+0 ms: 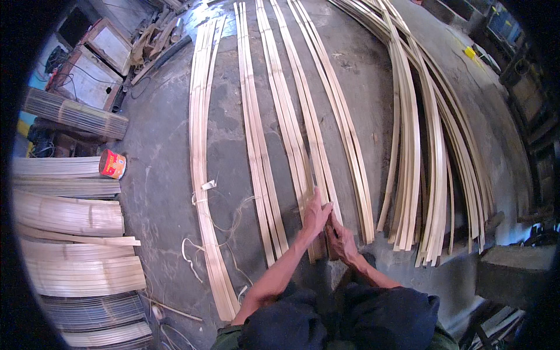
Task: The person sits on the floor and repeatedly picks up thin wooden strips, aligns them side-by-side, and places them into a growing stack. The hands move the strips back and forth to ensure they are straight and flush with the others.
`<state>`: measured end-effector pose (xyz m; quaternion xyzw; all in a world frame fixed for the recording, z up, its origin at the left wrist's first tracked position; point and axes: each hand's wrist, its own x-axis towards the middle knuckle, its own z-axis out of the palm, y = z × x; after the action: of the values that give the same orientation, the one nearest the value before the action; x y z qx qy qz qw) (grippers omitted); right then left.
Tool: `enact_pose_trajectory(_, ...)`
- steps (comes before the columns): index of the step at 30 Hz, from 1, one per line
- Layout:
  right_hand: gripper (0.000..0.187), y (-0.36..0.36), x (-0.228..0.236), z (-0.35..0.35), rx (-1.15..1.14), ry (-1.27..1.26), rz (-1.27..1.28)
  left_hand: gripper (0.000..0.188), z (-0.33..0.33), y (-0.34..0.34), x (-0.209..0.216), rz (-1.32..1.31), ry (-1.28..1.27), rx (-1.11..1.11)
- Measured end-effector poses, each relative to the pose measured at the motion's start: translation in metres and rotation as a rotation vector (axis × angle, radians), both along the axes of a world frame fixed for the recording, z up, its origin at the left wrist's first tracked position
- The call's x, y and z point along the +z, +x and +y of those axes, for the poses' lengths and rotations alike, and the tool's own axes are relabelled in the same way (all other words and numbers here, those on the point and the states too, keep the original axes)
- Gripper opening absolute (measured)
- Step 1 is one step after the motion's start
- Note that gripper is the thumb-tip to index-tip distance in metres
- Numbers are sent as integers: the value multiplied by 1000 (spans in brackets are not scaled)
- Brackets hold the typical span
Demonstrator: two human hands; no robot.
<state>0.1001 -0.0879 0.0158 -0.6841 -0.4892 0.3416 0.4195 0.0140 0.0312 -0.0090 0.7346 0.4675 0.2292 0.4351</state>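
Observation:
Long, pale bamboo strips lie in several narrow groups running away from me over the concrete floor. My left hand (317,214) is at the near end of one group of bamboo strips (315,140), its fingers along the left edge and thumb toward the right. Just below and to the right, my right hand (344,244) curls round the near ends of the same strips. The two hands almost touch, and they hide part of the strip ends. Another group (350,151) lies to the right of my hands, and one (286,111) to their left.
A larger pile of bamboo strips (434,175) spreads at the right. The leftmost group (199,116) has thin loose ties (192,248) around it. Stacked slatted bundles (76,213) line the left side, with a red-and-orange tub (112,164) at their edge. Concrete floor (163,192) lies between.

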Motion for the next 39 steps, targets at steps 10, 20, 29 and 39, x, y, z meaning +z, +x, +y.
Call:
enact_pose_trajectory(10, 52, 26, -1, -2, 153, -193, -254, 77, 6, 11, 12, 157, -50, -117)
enact_pose_trajectory(20, 46, 31, -5, -9, 86, -151, -568, 82, 5, 20, 11, 336, -26, -118)
enact_pose_trajectory(29, 47, 35, -21, -13, 70, -144, -460, 82, 17, 18, 28, 555, -130, -231)
enact_pose_trajectory(39, 43, 91, 3, -11, -146, -17, -573, 74, 8, 15, 41, 645, 320, -274)
